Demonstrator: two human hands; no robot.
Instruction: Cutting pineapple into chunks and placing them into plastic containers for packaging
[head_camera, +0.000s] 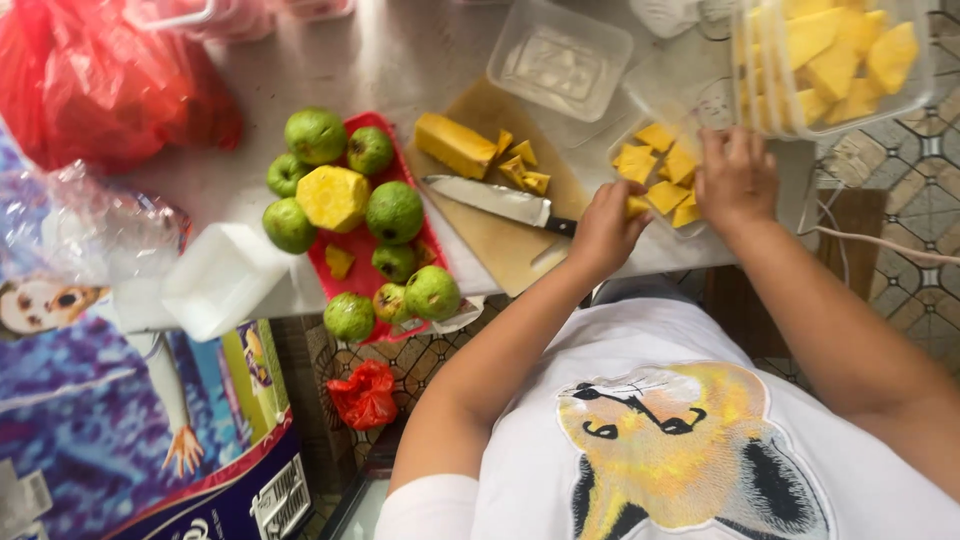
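Where the counter meets the person's body, both bare hands work at a small clear plastic tub (640, 135) of yellow fruit chunks. The left hand (606, 228) sits at the tub's near-left edge, fingers pinched together on one yellow chunk (637, 206). The right hand (736, 178) rests over the tub's right side, fingers curled down onto the chunks (665, 170) inside; can't tell whether it grips any piece.

Just left of the left hand lies a kitchen knife (495, 200) w/ a dark handle, flat on a tan cutting board (510, 245), blade pointing left, handle end near the wrist. Further up the board: a large yellow fruit wedge (455, 145) & a few small cut bits (522, 165) beside it.

Left of the board is a red tray (352, 262) carrying green round fruits (394, 212), approx. nine in all incl. some resting off its edge on the counter, plus one peeled yellow fruit (333, 197).

Above the board sits an empty clear tub (560, 70). Top right: a stack of clear tubs (835, 60) filled w/ yellow chunks. Top left: a red plastic bag (95, 85). A white plastic container (222, 280) lies near the counter's left edge. Below the counter: a small red bag (365, 395) & a purple printed carton (110, 430). The person wears a white shirt w/ a fox print (680, 440).
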